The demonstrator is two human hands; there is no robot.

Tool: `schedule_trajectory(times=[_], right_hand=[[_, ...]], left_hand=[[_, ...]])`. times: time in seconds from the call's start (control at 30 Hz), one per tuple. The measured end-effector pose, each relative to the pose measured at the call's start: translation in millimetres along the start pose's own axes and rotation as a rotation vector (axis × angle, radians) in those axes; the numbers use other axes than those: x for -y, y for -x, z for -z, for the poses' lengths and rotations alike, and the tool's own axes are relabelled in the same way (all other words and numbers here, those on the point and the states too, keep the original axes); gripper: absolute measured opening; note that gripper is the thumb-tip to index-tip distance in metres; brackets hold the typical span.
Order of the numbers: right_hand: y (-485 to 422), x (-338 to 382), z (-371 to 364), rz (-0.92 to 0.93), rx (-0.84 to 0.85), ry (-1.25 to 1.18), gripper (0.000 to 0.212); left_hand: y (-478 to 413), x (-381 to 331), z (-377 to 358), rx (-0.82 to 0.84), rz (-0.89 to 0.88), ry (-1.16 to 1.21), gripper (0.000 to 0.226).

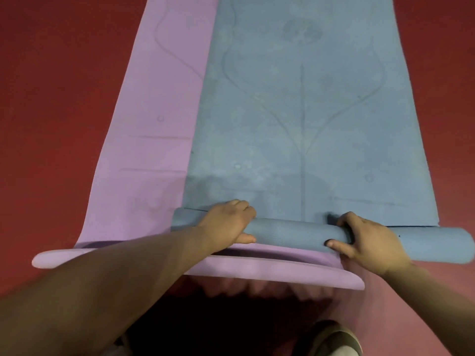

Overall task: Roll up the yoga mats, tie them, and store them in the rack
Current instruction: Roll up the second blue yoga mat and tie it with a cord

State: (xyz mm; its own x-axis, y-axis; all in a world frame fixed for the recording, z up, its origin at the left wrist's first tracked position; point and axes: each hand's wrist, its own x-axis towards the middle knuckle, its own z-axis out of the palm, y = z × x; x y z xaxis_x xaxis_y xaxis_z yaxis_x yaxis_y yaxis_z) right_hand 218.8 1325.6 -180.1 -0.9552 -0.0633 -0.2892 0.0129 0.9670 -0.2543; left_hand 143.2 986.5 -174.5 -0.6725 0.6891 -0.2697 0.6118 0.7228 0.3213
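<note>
Head view, lower centre: left hand [226, 223] and right hand [370, 244] grip blue mat roll [290, 233]; better roll tight, ends even, not dragging purple mat [144, 155] beneath.

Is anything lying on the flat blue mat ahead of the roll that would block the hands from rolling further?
Nothing visible does. The left hand and right hand grip the roll, and the flat blue mat ahead bears only printed lines. It partly overlaps the purple mat.
</note>
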Motion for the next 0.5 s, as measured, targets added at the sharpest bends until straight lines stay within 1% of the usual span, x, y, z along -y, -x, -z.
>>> schedule_trajectory(times=[0.07, 0.13, 0.2, 0.3, 0.33, 0.4, 0.43, 0.5], right_hand=[[-4, -2, 0, 0.006, -0.021, 0.008, 0.059], [-5, -6, -4, 0.045, -0.119, -0.006, 0.06], [-8, -5, -6, 0.071, -0.188, -0.015, 0.057], [-10, 0, -3, 0.081, -0.22, 0.063, 0.057], [-10, 2, -1, 0.05, -0.225, 0.069, 0.056], [-11, 8, 4, -0.052, -0.222, 0.006, 0.052], [-11, 9, 5, -0.061, -0.227, -0.004, 0.052], [-8, 5, 6, 0.035, -0.227, 0.031, 0.056]], left_hand=[[1, 2, -3, -0.073, -0.022, -0.033, 0.048], [1, 3, -5, -0.141, -0.041, -0.081, 0.041], [1, 1, -8, -0.216, -0.018, -0.096, 0.035], [1, -4, -14, -0.284, 0.036, -0.069, 0.035], [1, -5, -16, -0.306, 0.048, -0.06, 0.036], [0, -5, -16, -0.337, 0.069, -0.049, 0.036], [-1, -5, -15, -0.349, 0.075, -0.051, 0.034], [-4, -2, -16, -0.385, 0.077, -0.052, 0.027]])
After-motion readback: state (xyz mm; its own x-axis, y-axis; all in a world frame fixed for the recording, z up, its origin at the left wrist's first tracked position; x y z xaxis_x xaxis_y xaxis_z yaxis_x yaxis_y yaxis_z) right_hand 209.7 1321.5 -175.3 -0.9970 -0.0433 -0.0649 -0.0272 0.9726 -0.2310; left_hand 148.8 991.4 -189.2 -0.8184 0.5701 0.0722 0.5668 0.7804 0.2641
